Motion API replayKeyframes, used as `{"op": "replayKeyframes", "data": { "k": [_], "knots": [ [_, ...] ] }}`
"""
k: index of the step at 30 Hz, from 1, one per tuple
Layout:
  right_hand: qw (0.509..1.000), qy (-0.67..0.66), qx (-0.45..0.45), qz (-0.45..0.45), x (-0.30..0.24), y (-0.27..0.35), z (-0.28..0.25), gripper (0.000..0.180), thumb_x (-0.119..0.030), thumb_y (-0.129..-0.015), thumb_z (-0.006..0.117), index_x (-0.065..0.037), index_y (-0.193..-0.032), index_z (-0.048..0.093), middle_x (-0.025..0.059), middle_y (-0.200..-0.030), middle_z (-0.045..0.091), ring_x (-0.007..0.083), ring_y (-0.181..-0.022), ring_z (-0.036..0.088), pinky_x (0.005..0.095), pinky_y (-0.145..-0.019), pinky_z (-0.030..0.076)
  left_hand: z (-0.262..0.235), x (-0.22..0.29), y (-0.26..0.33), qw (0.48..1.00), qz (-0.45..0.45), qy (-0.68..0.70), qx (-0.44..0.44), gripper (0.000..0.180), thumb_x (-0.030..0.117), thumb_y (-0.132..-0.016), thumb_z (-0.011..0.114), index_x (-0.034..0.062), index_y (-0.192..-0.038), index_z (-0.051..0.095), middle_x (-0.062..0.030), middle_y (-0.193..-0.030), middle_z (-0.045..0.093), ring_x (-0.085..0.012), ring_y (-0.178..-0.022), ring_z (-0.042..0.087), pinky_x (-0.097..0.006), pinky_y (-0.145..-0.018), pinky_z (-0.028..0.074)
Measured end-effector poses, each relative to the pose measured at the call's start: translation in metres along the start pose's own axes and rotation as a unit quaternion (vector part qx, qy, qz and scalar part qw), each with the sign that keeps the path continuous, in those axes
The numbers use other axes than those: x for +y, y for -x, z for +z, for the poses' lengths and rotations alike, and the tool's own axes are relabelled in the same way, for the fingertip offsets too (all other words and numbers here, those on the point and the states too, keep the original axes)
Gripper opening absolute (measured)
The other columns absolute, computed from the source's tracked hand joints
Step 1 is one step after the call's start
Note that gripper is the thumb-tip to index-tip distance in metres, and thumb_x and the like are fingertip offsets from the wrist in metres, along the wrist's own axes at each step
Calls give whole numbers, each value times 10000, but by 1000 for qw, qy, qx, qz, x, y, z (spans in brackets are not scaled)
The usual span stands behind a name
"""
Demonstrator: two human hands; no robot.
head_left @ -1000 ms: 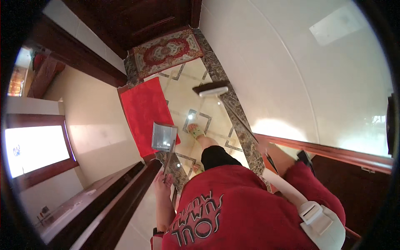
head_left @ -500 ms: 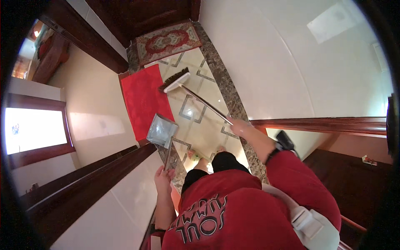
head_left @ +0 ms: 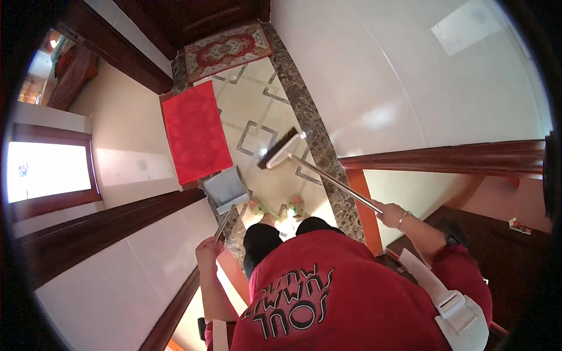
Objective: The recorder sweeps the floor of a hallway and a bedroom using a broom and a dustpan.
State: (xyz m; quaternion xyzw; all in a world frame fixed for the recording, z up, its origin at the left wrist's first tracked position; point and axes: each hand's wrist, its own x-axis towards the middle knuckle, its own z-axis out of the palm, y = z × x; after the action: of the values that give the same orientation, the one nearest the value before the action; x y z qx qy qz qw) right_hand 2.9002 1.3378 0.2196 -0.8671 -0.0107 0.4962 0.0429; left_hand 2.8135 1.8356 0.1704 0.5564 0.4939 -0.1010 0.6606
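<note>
My right hand [head_left: 392, 215] is closed round the metal handle of a broom [head_left: 284, 151], with a bracelet at the wrist. The broom's white head and dark bristles lie on the tiled floor, close to the dark stone border on the right. On the left, my left hand [head_left: 209, 253] grips the thin handle of a grey dustpan [head_left: 225, 189]. The dustpan rests at the near end of a red mat [head_left: 198, 133], by the left wall's corner. My feet in light green slippers [head_left: 296, 205] stand just right of the dustpan.
A patterned red rug [head_left: 229, 51] lies before a dark wooden door [head_left: 199, 17] at the far end. White walls [head_left: 363, 70] with dark wood trim [head_left: 445, 158] narrow the passage. Doorways lie on both sides near my body.
The broom head has swept from beside the red mat toward me and to the right. My right hand has drawn back rightward. My left hand and the dustpan have shifted slightly left.
</note>
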Motion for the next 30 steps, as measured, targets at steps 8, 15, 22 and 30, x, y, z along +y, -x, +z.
{"op": "replayKeyframes", "data": {
  "k": [8, 15, 22, 30],
  "knots": [
    [976, -203, 38, 61, 2, -26, -22, 521, -195, -760, 424, -166, -1229, 200, 157, -662, 525, 212, -431, 484, 320, -414, 419, 51, -14, -29, 978, 29, -197, -56, 155, 42, -674, 459, -50, -771, 538, -79, -624, 509, -147, -529, 508, -242, -443, 435],
    [968, -183, 169, -43, 24, -121, 83, 625, -79, -704, 469, -165, -1241, 162, 144, -638, 513, 208, -438, 489, 316, -381, 401, 65, -62, -126, 758, 418, -442, -235, 178, 106, -706, 444, -38, -633, 519, -114, -497, 507, -205, -387, 500, -272, -356, 401],
    [932, -333, -144, -6, -43, 46, 93, 668, -95, -706, 486, -219, -1252, 121, 89, -606, 490, 134, -450, 472, 276, -366, 391, 100, -66, -159, 808, 225, -517, -172, 188, 178, -689, 510, -1, -660, 563, -121, -672, 567, -206, -616, 573, -308, -570, 459],
    [954, -282, -98, 33, -30, 76, 62, 671, -65, -693, 490, -172, -1247, 127, 184, -782, 520, 200, -566, 525, 320, -497, 441, 101, -61, -171, 832, 159, -506, -163, 165, 114, -612, 536, -16, -701, 583, -134, -657, 564, -215, -600, 569, -314, -566, 458]
  ]
}}
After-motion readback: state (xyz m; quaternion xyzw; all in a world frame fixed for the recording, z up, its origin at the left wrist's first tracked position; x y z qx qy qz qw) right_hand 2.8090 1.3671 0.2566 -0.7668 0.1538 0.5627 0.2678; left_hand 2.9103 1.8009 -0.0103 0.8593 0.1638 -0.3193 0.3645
